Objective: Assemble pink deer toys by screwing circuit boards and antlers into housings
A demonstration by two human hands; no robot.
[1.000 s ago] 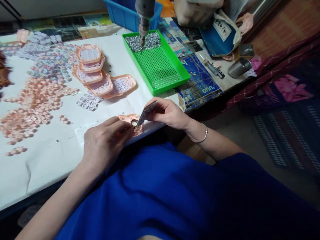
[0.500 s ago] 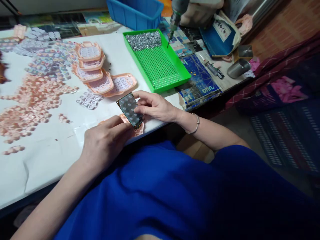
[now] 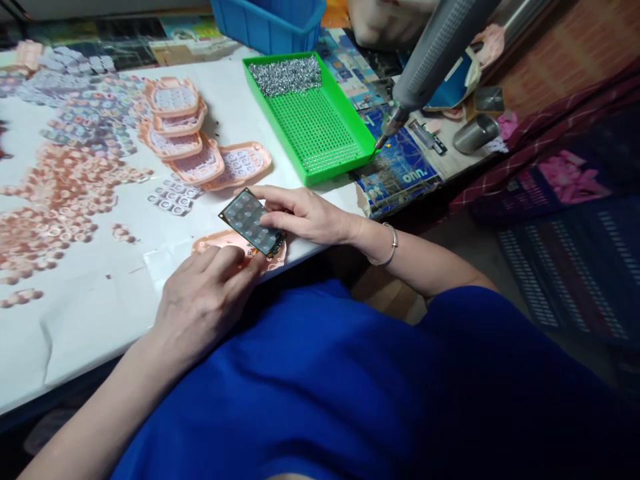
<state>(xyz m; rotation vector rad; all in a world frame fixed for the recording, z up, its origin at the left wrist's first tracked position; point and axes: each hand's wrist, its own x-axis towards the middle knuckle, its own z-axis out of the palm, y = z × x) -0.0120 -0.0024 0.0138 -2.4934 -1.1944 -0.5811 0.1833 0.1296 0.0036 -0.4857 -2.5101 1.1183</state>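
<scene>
My right hand (image 3: 305, 215) lies with its fingers pressed on a dark circuit board (image 3: 249, 221) with round key contacts. The board is tilted over a pink phone shell (image 3: 220, 241) at the table's front edge. My left hand (image 3: 203, 300) rests on the shell's near side, fingers curled and pinching its edge. A grey electric screwdriver (image 3: 430, 50) hangs at the upper right, its tip just past the right corner of a green screw tray (image 3: 350, 117).
A stack of pink keypad shells (image 3: 193, 133) lies behind my hands, with heaps of loose pink and grey keys (image 3: 65, 187) to the left. Silver screws (image 3: 285, 73) fill the tray's far end. A blue bin (image 3: 267, 20) and metal cups (image 3: 475, 133) stand beyond.
The circuit board went from standing on edge to nearly flat over the pink shell. The hanging screwdriver swung right from above the screws to beyond the tray's right side.
</scene>
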